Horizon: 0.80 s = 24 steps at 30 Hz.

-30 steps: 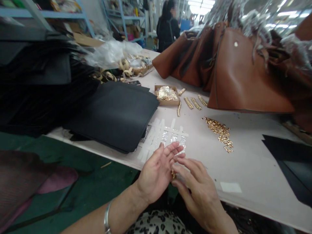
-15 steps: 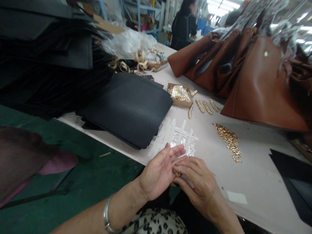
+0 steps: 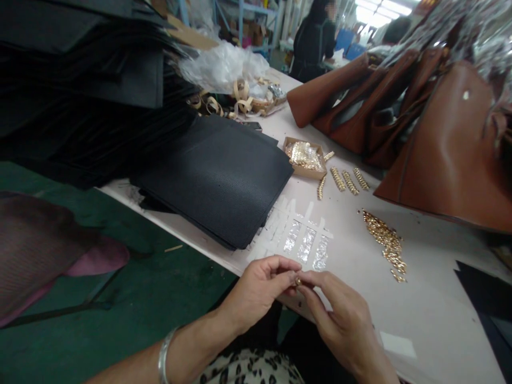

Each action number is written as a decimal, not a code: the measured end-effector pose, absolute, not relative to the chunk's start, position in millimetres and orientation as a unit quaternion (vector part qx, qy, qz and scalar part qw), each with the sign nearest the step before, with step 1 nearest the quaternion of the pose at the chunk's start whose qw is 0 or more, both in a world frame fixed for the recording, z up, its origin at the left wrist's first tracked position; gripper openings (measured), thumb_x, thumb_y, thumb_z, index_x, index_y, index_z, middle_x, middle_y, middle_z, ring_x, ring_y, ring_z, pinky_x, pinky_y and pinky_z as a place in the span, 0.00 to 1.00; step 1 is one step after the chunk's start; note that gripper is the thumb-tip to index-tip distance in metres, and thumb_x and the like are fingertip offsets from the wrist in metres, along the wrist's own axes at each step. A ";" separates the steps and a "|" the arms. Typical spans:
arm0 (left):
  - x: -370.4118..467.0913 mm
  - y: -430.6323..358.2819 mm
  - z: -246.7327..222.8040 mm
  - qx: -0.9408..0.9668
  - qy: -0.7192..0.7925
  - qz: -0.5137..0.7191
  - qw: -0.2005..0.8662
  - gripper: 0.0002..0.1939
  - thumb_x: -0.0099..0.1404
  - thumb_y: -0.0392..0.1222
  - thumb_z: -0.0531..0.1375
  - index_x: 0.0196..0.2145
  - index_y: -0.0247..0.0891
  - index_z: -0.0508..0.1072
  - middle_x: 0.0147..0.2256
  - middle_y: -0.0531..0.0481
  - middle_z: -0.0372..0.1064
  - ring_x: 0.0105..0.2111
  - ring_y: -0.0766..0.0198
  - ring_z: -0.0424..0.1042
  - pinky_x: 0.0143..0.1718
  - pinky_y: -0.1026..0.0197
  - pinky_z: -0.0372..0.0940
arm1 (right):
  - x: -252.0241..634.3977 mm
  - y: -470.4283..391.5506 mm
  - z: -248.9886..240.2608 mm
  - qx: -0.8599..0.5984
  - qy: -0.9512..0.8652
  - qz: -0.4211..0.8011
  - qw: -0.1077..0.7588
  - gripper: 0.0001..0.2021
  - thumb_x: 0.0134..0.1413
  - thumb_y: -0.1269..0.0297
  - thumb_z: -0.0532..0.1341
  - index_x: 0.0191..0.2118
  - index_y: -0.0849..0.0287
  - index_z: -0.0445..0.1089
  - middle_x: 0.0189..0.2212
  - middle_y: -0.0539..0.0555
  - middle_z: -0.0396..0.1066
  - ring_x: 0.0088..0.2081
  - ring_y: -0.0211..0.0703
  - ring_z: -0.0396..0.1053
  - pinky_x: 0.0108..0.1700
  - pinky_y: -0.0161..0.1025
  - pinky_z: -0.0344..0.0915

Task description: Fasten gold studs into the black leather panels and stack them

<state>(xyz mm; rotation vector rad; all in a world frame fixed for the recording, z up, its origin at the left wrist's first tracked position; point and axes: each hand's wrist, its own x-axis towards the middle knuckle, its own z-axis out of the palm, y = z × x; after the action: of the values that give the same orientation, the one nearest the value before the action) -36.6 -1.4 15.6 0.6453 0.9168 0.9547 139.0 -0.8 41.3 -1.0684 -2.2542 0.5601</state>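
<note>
newly curled, the left grip (image 3: 258, 288) joins the right grip (image 3: 341, 310) in pinching a gold piece (image 3: 298, 281), mostly hidden.

Left hand (image 3: 256, 285): fingers (image 3: 282, 261) outstretched 0.5 s ago, now curled in, pinching gold piece (image 3: 298, 281).

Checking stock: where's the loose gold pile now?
In the head view, the pile lies right of centre on the table, between the right hand and the brown bags.
</note>
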 end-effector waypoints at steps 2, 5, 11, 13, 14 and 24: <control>-37.5 -1.0 13.2 0.286 0.422 0.435 0.742 0.16 0.59 0.46 0.67 0.41 0.33 0.75 0.33 0.50 0.75 0.29 0.67 0.71 0.35 0.62 0.66 | 137.7 2.2 42.6 -0.378 -0.868 0.175 0.269 0.10 0.64 0.72 0.58 0.49 0.59 0.69 0.40 0.55 0.75 0.40 0.42 0.73 0.41 0.39 0.71; -40.5 -0.8 12.8 0.276 0.421 0.434 0.747 0.17 0.58 0.47 0.66 0.41 0.33 0.75 0.32 0.50 0.75 0.28 0.67 0.71 0.34 0.61 0.67 | 135.2 7.8 44.5 -0.338 -0.893 0.143 0.262 0.12 0.64 0.75 0.57 0.52 0.62 0.67 0.44 0.59 0.74 0.44 0.44 0.71 0.45 0.41 0.72; -55.4 -2.9 14.3 0.266 0.404 0.439 0.757 0.18 0.54 0.39 0.68 0.43 0.34 0.75 0.33 0.50 0.74 0.32 0.67 0.72 0.37 0.62 0.67 | 129.5 17.3 45.6 -0.317 -0.906 0.182 0.211 0.13 0.65 0.76 0.55 0.53 0.60 0.67 0.41 0.58 0.73 0.41 0.43 0.72 0.41 0.41 0.74; -60.3 -4.7 12.8 0.280 0.405 0.437 0.752 0.18 0.54 0.37 0.67 0.43 0.33 0.75 0.34 0.50 0.74 0.33 0.66 0.71 0.37 0.62 0.66 | 126.1 19.3 45.3 -0.313 -0.909 0.190 0.200 0.13 0.66 0.75 0.54 0.52 0.59 0.67 0.39 0.58 0.73 0.38 0.43 0.72 0.39 0.41 0.74; -62.5 -5.7 11.8 0.288 0.408 0.437 0.748 0.17 0.55 0.38 0.66 0.43 0.33 0.75 0.34 0.49 0.74 0.32 0.67 0.71 0.36 0.62 0.65 | 123.9 20.1 45.2 -0.310 -0.909 0.196 0.196 0.12 0.66 0.75 0.54 0.52 0.59 0.67 0.38 0.57 0.73 0.38 0.43 0.73 0.38 0.41 0.74; -73.6 -16.8 5.1 0.346 0.453 0.451 0.687 0.15 0.55 0.34 0.62 0.41 0.35 0.78 0.34 0.47 0.77 0.32 0.64 0.74 0.35 0.62 0.66 | 105.8 35.0 36.8 -0.214 -0.944 0.124 0.217 0.08 0.68 0.67 0.52 0.46 0.59 0.67 0.31 0.56 0.75 0.31 0.40 0.76 0.31 0.31 0.74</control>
<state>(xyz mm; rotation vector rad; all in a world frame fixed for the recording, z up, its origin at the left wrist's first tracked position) -73.6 -16.8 5.1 0.7739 1.0152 1.0102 105.8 35.0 36.8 -0.5925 -2.6152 0.3424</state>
